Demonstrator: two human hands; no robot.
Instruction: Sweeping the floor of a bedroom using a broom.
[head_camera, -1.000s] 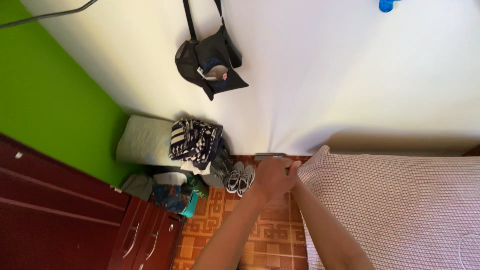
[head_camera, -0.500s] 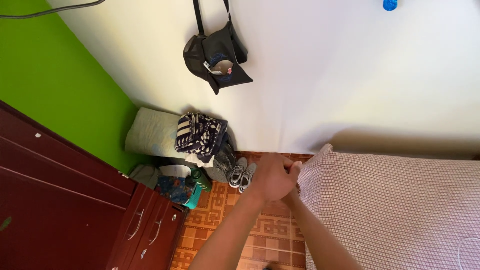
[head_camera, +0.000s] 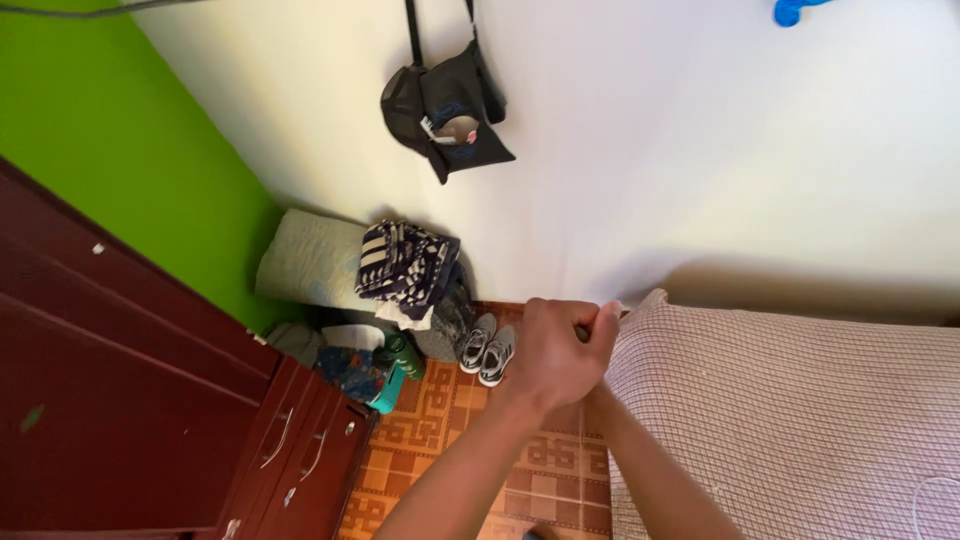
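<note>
As the person stands at the corner of the bed w/ both arms stretched fwd, the left hand (head_camera: 558, 350) sits curled into a loose fist, fingers pressed together and gripping the corner of the checked bedspread (head_camera: 790, 410) just where it meets the wall. The right hand is almost entirely hidden under the left one; only its forearm shows, so I cannot tell if it grips or lies open. The bedspread lies to the right of the hands, its long axis running off rightward along the white wall (head_camera: 700, 150); the pinched corner points left, toward the hands, and the left hand is the nearer one to it. Left of the hands, on the patterned tile floor (head_camera: 460, 450): a pair of grey sneakers (head_camera: 486, 350), a pile of folded clothes (head_camera: 405, 262), a dark red dresser (head_camera: 150, 400). A black bag (head_camera: 445, 110) hangs on the wall above.
</note>
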